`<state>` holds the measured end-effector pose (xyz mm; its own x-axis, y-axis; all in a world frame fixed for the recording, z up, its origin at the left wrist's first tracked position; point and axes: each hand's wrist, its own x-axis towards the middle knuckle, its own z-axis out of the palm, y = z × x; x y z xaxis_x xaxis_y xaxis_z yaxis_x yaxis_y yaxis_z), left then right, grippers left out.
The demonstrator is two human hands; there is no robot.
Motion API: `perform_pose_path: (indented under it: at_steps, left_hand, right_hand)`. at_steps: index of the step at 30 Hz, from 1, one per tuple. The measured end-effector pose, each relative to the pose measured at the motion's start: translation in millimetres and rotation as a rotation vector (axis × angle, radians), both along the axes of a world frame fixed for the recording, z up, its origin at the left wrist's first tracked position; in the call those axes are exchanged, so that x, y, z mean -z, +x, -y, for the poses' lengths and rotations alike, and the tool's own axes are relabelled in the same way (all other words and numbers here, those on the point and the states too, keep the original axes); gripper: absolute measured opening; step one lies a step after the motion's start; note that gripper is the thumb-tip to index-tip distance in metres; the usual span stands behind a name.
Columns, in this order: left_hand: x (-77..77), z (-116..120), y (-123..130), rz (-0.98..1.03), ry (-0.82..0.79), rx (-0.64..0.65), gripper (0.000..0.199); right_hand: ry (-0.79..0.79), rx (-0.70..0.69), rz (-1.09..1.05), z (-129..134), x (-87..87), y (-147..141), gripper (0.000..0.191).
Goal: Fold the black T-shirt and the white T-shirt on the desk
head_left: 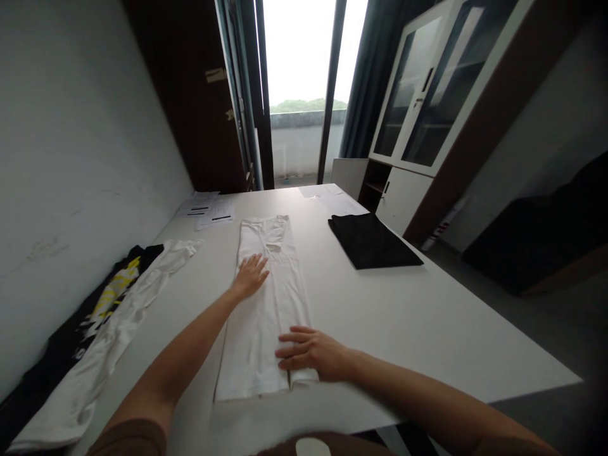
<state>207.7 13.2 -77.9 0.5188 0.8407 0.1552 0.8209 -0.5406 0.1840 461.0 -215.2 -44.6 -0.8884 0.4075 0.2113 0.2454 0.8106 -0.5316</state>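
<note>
A white garment [266, 316] lies on the white table, folded into a long narrow strip. It runs away from me, with a lengthwise layer edge along its right part and a small crumpled fold near the far end. My left hand [251, 277] rests flat on its upper left side, fingers stretched out. Nearer to me, my right hand [316, 353] lies palm down over the lower right edge, its fingers extended and slightly apart. Neither hand grips the cloth. What lies beneath the palms is hidden.
A folded black cloth item [375, 240] lies on the table [380, 329] to the right. Along the left wall are a white garment [118, 329] and a black one with yellow print [111, 291]. Papers with pens [213, 212] sit at the far left; more sheets [332, 197] lie behind.
</note>
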Motion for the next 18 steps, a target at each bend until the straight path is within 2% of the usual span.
perform_pose_path:
  at_steps: [2,4,6,9,13,16,18]
  left_hand:
    - [-0.8,-25,-22,-0.027,-0.055,-0.139,0.059]
    - [0.6,-41,-42,-0.036,-0.088,-0.194,0.059]
    - [3.0,-47,-57,-0.042,-0.097,-0.189,0.059]
    - [6.8,-40,-67,-0.058,-0.099,-0.164,0.059]
    - [10.7,0,-76,-0.061,-0.064,-0.031,0.059]
    - [6.9,53,-89,-0.048,-0.027,0.124,0.058]
    - [-1.8,93,-100,-0.050,-0.040,0.217,0.057]
  right_hand:
    - [-0.034,0.008,-0.027,-1,0.7,1,0.045]
    - [-0.070,0.006,-0.055,-1,-2.6,2,0.044]
    - [-0.106,0.000,-0.072,-2,-7.9,3,0.045]
    - [-0.142,0.000,-0.097,-2,-13.5,3,0.047]
    - [-0.190,0.020,-0.129,0,-15.8,5,0.044]
    - [-0.240,0.043,-0.166,4,-20.2,8,0.043]
    - [-0.280,0.066,-0.207,7,-25.4,10,0.041]
